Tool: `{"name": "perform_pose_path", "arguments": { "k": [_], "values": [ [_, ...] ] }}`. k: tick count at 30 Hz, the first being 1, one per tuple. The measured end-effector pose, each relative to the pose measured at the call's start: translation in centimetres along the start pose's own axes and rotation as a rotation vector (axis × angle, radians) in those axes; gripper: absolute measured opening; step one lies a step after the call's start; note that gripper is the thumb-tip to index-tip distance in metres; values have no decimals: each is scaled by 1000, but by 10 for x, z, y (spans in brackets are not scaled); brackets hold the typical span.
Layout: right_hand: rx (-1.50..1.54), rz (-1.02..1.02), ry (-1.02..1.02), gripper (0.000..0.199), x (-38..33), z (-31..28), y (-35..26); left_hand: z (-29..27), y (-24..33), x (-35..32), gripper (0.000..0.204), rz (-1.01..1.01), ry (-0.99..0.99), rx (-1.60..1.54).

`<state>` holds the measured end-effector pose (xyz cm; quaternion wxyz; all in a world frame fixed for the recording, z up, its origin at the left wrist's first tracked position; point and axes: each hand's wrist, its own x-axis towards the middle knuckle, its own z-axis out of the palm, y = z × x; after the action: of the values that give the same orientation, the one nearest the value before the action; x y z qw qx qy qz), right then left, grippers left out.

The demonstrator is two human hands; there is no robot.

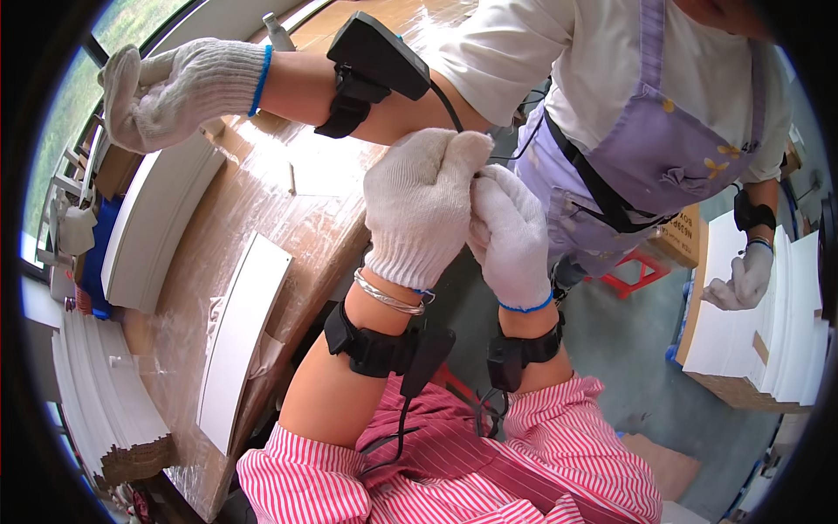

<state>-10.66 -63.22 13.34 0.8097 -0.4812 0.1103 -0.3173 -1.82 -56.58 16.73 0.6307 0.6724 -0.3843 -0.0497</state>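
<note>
My left hand [422,203], in a white knitted glove, is raised at the middle with its fingers closed and pressed together. Against it, my right hand [515,234], gloved the same way, is closed in a pinch. Their fingertips meet just in front of a co-worker's upper arm; whatever lies between them is hidden. A thin black cable [448,106] runs from the black device [377,57] strapped to the co-worker's forearm down toward my fingers. I cannot tell whether I hold it. The co-worker's gloved hand [183,94] reaches out to the left over the table.
On the film-covered table [336,236] to my left lies a white panel [243,341]. Stacks of white panels stand at the left [109,393] and right [759,323]. The co-worker's purple apron [672,153] is close ahead, by a red stool [642,275] and a carton [681,237].
</note>
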Motion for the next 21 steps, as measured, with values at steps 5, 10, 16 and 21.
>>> {"name": "perform_pose_path", "arguments": {
  "k": [5,10,16,21],
  "values": [
    [-232,-37,12,28,-4,-13,-4,-17,1,1,36,-166,131,-76],
    [-279,-262,37,35,15,-7,-7,-31,9,-26,36,-179,36,26],
    [-532,-171,123,41,25,4,-29,-33,16,-27,33,-354,-17,30],
    [-558,-230,-7,20,9,0,-15,-13,11,0,34,-110,-19,-91]
  ]
}}
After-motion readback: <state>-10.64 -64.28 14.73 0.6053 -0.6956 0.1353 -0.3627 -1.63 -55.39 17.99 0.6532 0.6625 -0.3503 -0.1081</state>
